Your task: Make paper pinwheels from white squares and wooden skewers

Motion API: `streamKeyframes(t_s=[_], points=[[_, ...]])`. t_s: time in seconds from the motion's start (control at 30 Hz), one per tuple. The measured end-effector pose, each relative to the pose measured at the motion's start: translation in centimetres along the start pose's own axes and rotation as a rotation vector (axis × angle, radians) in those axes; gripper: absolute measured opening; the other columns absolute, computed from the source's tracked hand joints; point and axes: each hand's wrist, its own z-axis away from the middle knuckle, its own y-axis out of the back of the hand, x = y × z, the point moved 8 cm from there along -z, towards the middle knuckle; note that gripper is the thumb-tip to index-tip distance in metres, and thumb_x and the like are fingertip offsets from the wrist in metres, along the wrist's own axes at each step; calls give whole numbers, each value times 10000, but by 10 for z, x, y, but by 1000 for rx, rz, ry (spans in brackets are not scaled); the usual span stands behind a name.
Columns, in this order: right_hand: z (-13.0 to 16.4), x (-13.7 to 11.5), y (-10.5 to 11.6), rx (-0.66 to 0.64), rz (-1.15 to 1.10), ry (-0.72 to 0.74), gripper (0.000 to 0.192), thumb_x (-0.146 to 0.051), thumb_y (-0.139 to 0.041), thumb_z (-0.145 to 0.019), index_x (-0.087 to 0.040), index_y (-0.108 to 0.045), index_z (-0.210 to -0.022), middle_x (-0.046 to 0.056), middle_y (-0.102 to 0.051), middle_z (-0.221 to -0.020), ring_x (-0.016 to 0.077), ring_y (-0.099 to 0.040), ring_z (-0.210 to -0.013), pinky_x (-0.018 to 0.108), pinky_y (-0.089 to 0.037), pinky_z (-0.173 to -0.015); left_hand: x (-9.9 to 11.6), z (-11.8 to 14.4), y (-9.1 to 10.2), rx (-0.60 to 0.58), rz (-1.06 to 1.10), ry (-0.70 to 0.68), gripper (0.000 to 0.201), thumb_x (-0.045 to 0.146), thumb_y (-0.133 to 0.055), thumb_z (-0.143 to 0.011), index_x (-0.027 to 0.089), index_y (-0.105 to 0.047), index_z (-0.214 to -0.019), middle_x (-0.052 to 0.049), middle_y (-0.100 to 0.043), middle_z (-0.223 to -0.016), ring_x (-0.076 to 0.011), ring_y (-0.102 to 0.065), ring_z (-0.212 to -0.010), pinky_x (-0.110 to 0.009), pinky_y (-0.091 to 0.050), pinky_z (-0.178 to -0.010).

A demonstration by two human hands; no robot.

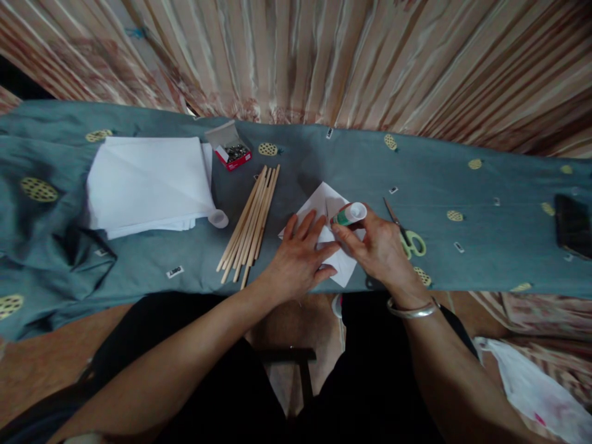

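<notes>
A folded piece of white paper (343, 266) lies on the cloth-covered table in front of me. My left hand (300, 256) rests on it, fingers spread and flat. Gripped in my right hand (377, 243) is a green and white glue stick (350, 214), tilted, with its lower end down at the paper. The tip that meets the paper is hidden by my fingers. Just right of my right hand are scissors (411, 242) with light green handles. Left of my left hand lies a bundle of several thin wooden sticks (250, 222).
A stack of white paper (150, 185) lies on the left, with a white cap (218, 218) at its corner. Behind the sticks stands an open red box (234, 154) of small metal pieces. A dark phone (572, 225) is at the far right. Curtains (314, 61) hang behind the table.
</notes>
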Motion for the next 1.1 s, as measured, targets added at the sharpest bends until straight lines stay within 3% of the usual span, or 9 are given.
streamKeyframes(t_s=[0.57,0.7,0.8,0.9,0.97,1.1], points=[[2,-5,-1,-95,-32,2,269,-408,-576,-896,-166,-624,-1004,36,-698,-736,175,-633,-622,285,-454,-604,-2,0,-3,20,-3,-23,473,474,-642,-852,250,-606,-1268,-157,-387,-1535,-393,-262,-1457,-643,-202,-1147],[6,8,6,-61,-61,-61,281,-439,-618,-868,-174,-653,-955,47,-704,-745,182,-641,-630,310,-483,-624,-3,0,-2,18,10,-14,477,459,-654,-849,276,-591,-1285,-134,-393,-1535,-378,-256,-1461,-631,-190,-1156],[11,34,25,136,-290,-198,269,-444,-692,-816,-197,-666,-920,48,-721,-818,192,-671,-719,350,-535,-708,-3,0,-1,15,7,-14,462,467,-657,-843,283,-602,-1263,-126,-410,-1522,-375,-270,-1454,-626,-211,-1151],[17,63,38,340,-703,-349,212,-404,-721,-793,-224,-662,-889,32,-726,-920,181,-693,-820,378,-564,-819,-3,0,-1,16,-2,-20,464,477,-660,-837,282,-605,-1254,-128,-415,-1515,-380,-279,-1449,-629,-219,-1146],[17,74,34,356,-936,-437,187,-380,-727,-783,-235,-659,-879,15,-724,-926,162,-701,-829,364,-571,-853,-3,0,-2,12,1,-21,486,469,-657,-843,269,-590,-1280,-145,-408,-1517,-380,-269,-1454,-629,-210,-1150],[14,66,13,203,-1178,-501,231,-450,-655,-823,-223,-643,-867,36,-736,-892,180,-718,-882,365,-579,-875,-5,1,5,52,65,-19,558,453,-614,-878,213,-510,-1371,-187,-399,-1519,-366,-251,-1466,-638,-191,-1156]])
